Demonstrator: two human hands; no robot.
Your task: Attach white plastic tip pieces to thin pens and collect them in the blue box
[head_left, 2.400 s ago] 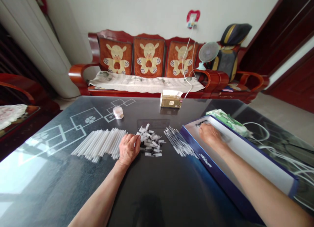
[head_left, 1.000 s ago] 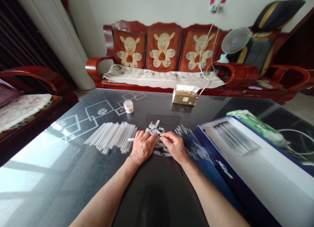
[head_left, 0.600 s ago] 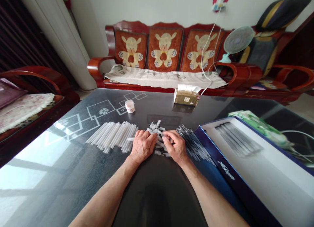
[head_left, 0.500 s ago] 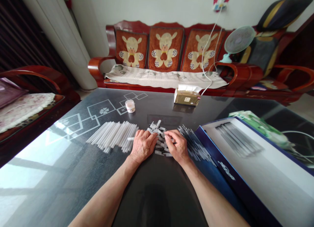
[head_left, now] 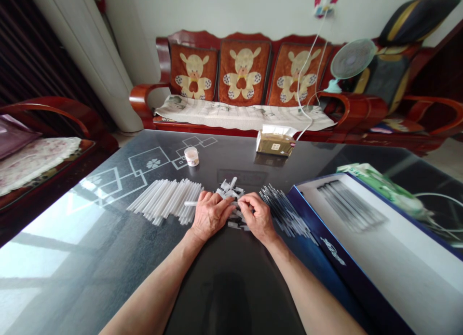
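My left hand (head_left: 211,214) is closed around a whitish translucent tube (head_left: 190,204), whose end sticks out to the left of the hand. My right hand (head_left: 257,216) is pinched, its fingertips close to those of the left; the small piece between them is too hidden to name. Beneath and around both hands lies a heap of small clear and grey caps (head_left: 228,185). Left of the hands is a row of whitish tubes (head_left: 166,200). To the right, thin dark rods like pen refills (head_left: 287,212) lie in a loose bundle.
A blue-edged white box (head_left: 390,262) stands on the right, with several slim grey-and-clear sticks (head_left: 350,204) inside. Behind it is a green plastic package (head_left: 387,188). A small cup (head_left: 191,157) and a tissue pack (head_left: 275,141) stand farther back on the dark table (head_left: 152,272).
My right hand has shifted slightly left and its fingertips have closed in toward the left hand. The tube's end sticks out a little farther left.
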